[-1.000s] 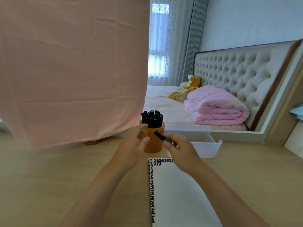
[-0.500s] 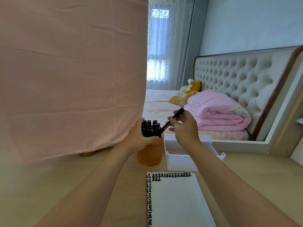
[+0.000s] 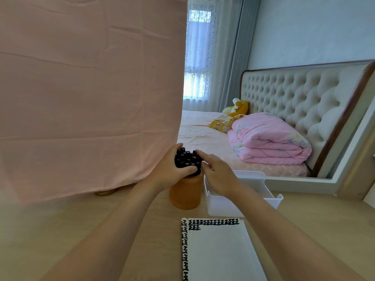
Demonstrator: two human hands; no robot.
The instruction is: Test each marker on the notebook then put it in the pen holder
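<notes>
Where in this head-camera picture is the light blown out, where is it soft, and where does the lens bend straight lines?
Head view: the window is overexposed, its lower panes nearly white. Head view: the pink cloth smears along its bottom edge into the table at far left. Head view: the headboard bows along its rim, wide-angle distortion. Head view: the markers and the notebook look fairly crisp.

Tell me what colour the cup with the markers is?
The pen holder is orange, clearest in the head view.

One pen holder (image 3: pixel 185 194), one notebook (image 3: pixel 219 252), one white bin (image 3: pixel 272 199), one folded quilt (image 3: pixel 267 140); two hands, left hand (image 3: pixel 172 171) and right hand (image 3: pixel 220 176); black markers (image 3: pixel 187 159) packed too tight to count
</notes>
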